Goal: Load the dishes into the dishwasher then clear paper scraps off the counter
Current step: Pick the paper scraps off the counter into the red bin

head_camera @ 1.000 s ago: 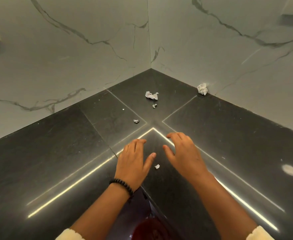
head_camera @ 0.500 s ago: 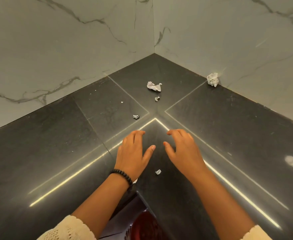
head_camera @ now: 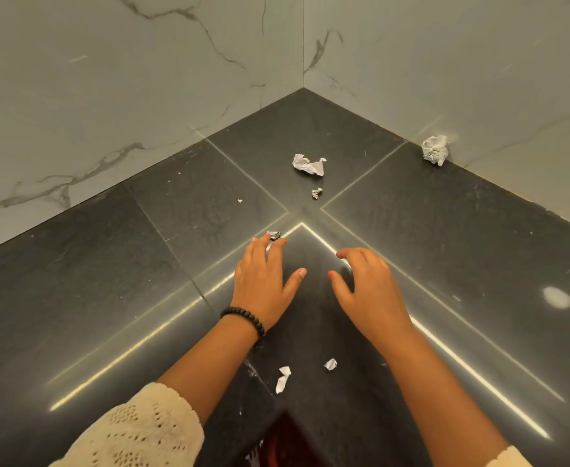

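Note:
Several crumpled paper scraps lie on the dark stone counter (head_camera: 445, 230). A large white ball (head_camera: 435, 150) sits against the right wall. A flatter crumpled scrap (head_camera: 308, 164) lies near the corner, with a tiny one (head_camera: 316, 193) just in front of it. My left hand (head_camera: 263, 281) reaches forward, fingers straight, its fingertips touching a small grey scrap (head_camera: 273, 234). My right hand (head_camera: 367, 288) hovers beside it with loosely curved fingers and holds nothing. Two white scraps (head_camera: 282, 378) (head_camera: 330, 364) lie between my forearms.
Grey marble walls (head_camera: 142, 96) meet at the far corner and close off the counter on both sides. The counter's inner front corner (head_camera: 283, 412) lies near my body, with something dark red (head_camera: 276, 446) below it. Bright light strips reflect off the stone.
Both hands have moved forward over the counter. My left fingertips have reached the small grey scrap. The white scrap that lay between my hands now lies behind them, between my forearms.

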